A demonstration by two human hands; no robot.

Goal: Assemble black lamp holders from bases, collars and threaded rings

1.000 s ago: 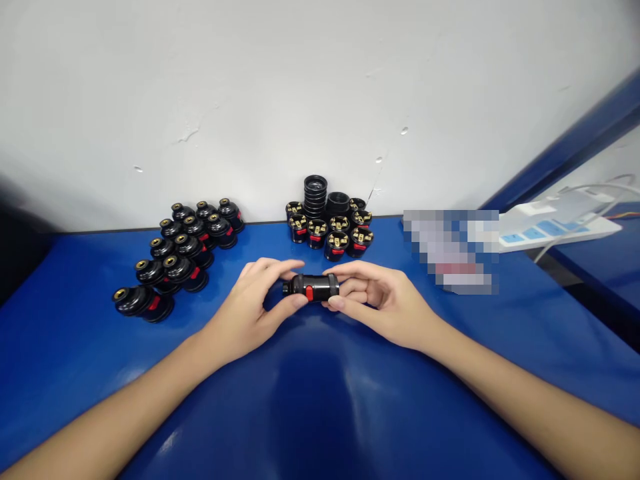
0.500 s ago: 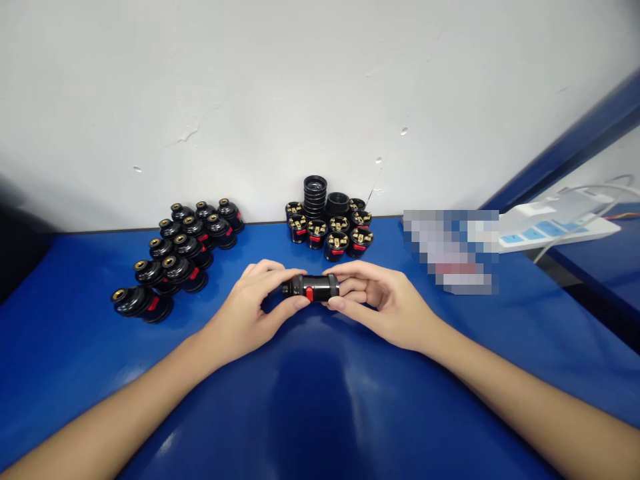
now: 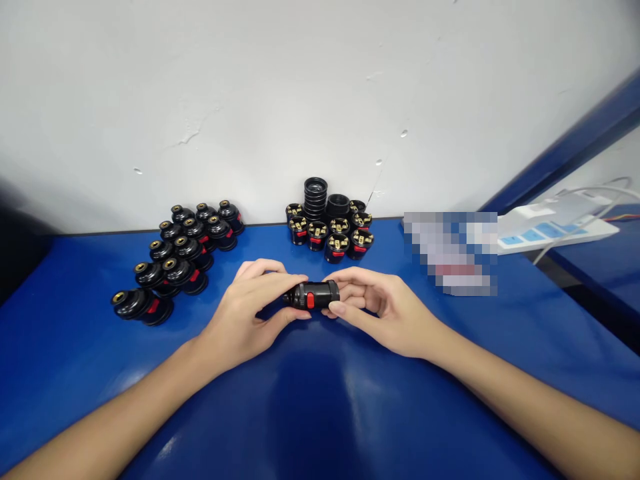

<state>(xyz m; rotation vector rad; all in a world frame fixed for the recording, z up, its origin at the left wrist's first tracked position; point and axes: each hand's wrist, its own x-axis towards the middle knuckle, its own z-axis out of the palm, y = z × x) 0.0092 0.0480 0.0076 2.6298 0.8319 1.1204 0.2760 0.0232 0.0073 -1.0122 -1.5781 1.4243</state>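
Note:
A black lamp socket (image 3: 323,295) with a red switch lies sideways between my hands, its narrow tip to the left. My left hand (image 3: 255,303) grips the narrow end, fingers above and thumb below. At the wider ringed end, my right hand (image 3: 383,307) has its thumb and fingertips closed on the socket. Several similar black sockets (image 3: 185,273) with brass-coloured tops stand in rows on the left. Near the wall are several black socket bases (image 3: 338,247) with brass contacts, beside a stack of black threaded rings (image 3: 315,198).
The blue table (image 3: 320,413) runs back to a white wall (image 3: 280,100). On the right lie a blurred-out object (image 3: 453,257) and a white power strip (image 3: 565,235) with cables. A blue frame bar (image 3: 565,140) slants behind them.
The red switch on the held socket has turned slightly and sits a little lower in view. My left thumb has shifted down along the socket's lower side. My right hand is nearly unchanged.

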